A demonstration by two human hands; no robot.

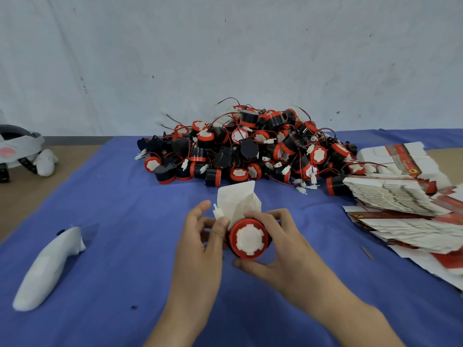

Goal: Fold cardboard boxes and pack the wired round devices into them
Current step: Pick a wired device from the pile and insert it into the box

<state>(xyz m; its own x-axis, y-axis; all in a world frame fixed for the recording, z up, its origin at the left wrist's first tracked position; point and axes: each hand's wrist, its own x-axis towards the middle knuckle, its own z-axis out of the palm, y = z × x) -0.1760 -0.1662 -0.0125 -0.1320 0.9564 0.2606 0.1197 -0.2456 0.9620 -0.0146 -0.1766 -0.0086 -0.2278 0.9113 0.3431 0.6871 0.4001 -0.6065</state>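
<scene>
Above the blue-covered bench (pixel 125 246), the right hand (pixel 278 249) fingers grip a small, rigid, light-looking round device (pixel 248 238) by its rim, while the left hand (pixel 200 244) pinches its wire connector (pixel 218 212) at the flimsy open cardboard box (pixel 236 202).

Small packing workshop or assembly area. Evidence: a bulk heap of identical wired round devices (pixel 250 144) and stacks of flat printed cartons (pixel 400 194) on a blue-covered worktable (pixel 112 196). Backdrop is a scuffed, bare wall (pixel 225 46).
</scene>
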